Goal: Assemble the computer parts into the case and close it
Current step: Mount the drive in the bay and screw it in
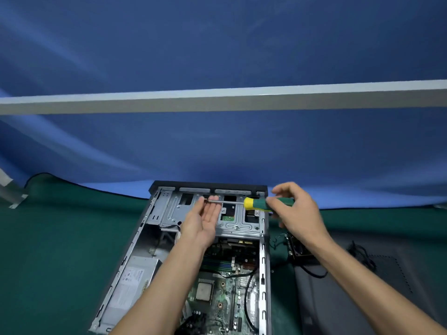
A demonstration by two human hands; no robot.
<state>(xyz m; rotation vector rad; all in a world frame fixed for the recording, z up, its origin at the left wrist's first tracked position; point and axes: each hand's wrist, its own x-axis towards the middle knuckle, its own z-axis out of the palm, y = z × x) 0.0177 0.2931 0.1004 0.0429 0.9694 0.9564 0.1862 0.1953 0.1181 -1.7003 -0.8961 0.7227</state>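
A: Head view: right hand grips the screwdriver by its green handle. Shaft lies level, pointing toward 9 o'clock.
B: Left hand?
A: Palm up, fingers straight, tip resting on them. Holds nothing.
B: Case?
A: Open on the mat, directly under both hands; drive cage right beneath the shaft. Tip probably must swing down.

Open computer case on green mat, right hand gripping screwdriver, left hand touching its tip
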